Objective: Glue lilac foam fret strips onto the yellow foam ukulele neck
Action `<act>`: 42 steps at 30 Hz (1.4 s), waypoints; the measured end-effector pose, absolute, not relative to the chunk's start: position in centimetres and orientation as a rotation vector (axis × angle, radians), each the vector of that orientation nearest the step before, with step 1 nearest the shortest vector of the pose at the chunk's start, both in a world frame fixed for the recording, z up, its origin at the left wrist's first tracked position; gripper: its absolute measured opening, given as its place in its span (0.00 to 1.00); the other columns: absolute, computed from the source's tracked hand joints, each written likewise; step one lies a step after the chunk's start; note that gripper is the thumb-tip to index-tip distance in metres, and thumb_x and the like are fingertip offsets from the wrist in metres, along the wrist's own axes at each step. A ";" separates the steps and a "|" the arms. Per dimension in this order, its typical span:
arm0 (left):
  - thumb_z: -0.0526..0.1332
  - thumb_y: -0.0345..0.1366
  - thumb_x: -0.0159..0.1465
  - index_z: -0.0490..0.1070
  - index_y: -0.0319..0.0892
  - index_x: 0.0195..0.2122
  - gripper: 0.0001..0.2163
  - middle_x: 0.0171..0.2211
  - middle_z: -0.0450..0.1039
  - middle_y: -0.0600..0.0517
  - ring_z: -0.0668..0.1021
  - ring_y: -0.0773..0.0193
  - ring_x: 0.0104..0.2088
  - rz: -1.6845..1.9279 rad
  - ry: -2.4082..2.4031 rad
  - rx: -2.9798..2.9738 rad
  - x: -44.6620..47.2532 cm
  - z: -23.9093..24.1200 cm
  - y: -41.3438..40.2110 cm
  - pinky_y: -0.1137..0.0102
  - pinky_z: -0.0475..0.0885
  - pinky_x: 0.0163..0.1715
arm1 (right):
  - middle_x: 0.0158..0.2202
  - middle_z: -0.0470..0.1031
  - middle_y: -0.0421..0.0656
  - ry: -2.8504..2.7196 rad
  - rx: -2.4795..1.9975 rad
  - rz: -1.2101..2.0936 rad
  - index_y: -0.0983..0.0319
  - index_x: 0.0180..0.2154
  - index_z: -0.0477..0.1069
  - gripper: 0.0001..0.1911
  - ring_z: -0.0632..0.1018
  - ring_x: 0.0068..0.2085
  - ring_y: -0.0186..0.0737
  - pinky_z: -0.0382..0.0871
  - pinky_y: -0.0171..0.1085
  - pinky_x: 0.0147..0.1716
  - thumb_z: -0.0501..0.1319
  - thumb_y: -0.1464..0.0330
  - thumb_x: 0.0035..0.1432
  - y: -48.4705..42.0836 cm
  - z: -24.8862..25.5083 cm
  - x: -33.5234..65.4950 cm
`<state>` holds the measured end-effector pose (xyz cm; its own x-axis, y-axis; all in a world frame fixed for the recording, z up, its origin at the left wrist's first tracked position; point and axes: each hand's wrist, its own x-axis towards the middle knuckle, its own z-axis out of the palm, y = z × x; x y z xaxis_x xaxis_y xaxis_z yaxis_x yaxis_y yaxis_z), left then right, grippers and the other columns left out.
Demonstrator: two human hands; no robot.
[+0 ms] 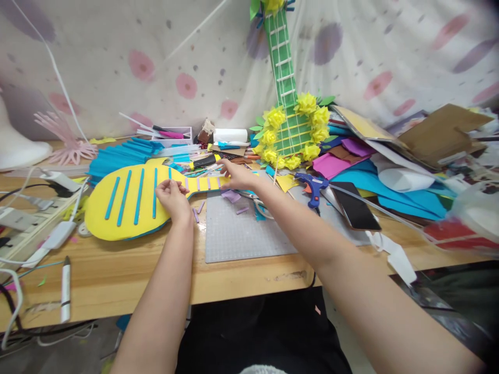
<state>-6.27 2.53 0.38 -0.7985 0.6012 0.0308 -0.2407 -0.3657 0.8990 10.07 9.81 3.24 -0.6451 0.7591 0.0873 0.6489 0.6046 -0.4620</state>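
Note:
A yellow paper guitar shape [99, 210] with a blue underside lies on the table, its neck pointing right. Slanted blue strips [138, 197] sit across its body, and short purple strips [198, 184] cross the neck. My left hand [172, 197] is over the body's right part, beside a blue strip, with fingers curled together; whatever they hold is too small to make out. Over the far end of the neck is my right hand [237, 175], its fingers and thumb apart. Loose purple pieces [241, 211] lie on the grey cutting mat [245, 244], near scissors [263, 209].
A green paper guitar [286, 78] with yellow flowers leans against the curtain. To the right are a blue glue gun [312, 188], a phone [355, 205] and piled coloured paper [409, 200]. Power strips [27, 223] with cables and a marker [65, 291] lie on the left.

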 end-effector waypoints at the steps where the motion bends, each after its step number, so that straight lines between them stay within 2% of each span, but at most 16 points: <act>1: 0.53 0.29 0.59 0.55 0.42 0.32 0.05 0.23 0.61 0.59 0.65 0.76 0.18 2.183 1.350 0.496 -6.3 0.4 2.5 0.77 0.63 0.22 | 0.46 0.70 0.49 -2.493 -1.162 0.566 0.64 0.55 0.55 0.36 0.72 0.44 0.40 0.65 0.38 0.43 0.65 0.67 0.45 9.7 2.5 10.4; 5: 0.53 0.30 0.60 0.55 0.42 0.32 0.05 0.23 0.61 0.59 0.65 0.76 0.18 2.178 1.362 0.513 -6.2 0.3 2.5 0.77 0.64 0.22 | 0.47 0.67 0.50 -2.420 -1.154 0.501 0.67 0.50 0.65 0.26 0.68 0.49 0.42 0.60 0.40 0.49 0.64 0.65 0.48 9.6 0.2 10.8; 10: 0.54 0.31 0.60 0.55 0.42 0.33 0.05 0.23 0.62 0.59 0.64 0.77 0.17 2.171 1.388 0.527 -6.3 0.1 2.7 0.78 0.64 0.21 | 0.45 0.66 0.47 -2.436 -1.100 0.585 0.65 0.49 0.67 0.23 0.68 0.46 0.38 0.61 0.38 0.48 0.63 0.66 0.50 10.3 -0.4 10.4; 18: 0.50 0.26 0.60 0.55 0.42 0.32 0.04 0.22 0.62 0.59 0.64 0.77 0.17 2.172 1.374 0.500 -6.2 0.3 2.7 0.78 0.64 0.20 | 0.40 0.66 0.45 -2.466 -1.068 0.546 0.65 0.45 0.71 0.18 0.68 0.43 0.38 0.60 0.37 0.46 0.63 0.67 0.50 10.5 0.0 10.4; 25: 0.52 0.28 0.60 0.55 0.42 0.33 0.04 0.22 0.61 0.59 0.65 0.77 0.17 2.172 1.392 0.534 -6.4 0.0 2.9 0.79 0.64 0.21 | 0.39 0.67 0.46 -2.518 -1.048 0.445 0.65 0.43 0.72 0.16 0.68 0.43 0.39 0.60 0.36 0.43 0.62 0.68 0.51 10.4 0.6 10.3; 35: 0.52 0.28 0.60 0.54 0.42 0.32 0.05 0.23 0.61 0.60 0.65 0.77 0.17 2.160 1.391 0.546 -6.2 0.0 2.8 0.78 0.64 0.21 | 0.43 0.70 0.50 -2.696 -1.088 0.264 0.67 0.44 0.72 0.17 0.69 0.47 0.43 0.60 0.37 0.44 0.60 0.68 0.52 10.0 2.3 9.8; 42: 0.50 0.25 0.59 0.55 0.41 0.33 0.05 0.22 0.61 0.59 0.64 0.76 0.17 2.181 1.350 0.510 -6.3 0.0 2.9 0.77 0.63 0.20 | 0.43 0.72 0.53 -2.911 -1.124 0.103 0.67 0.43 0.74 0.17 0.72 0.43 0.44 0.62 0.35 0.40 0.61 0.68 0.50 10.1 4.2 8.7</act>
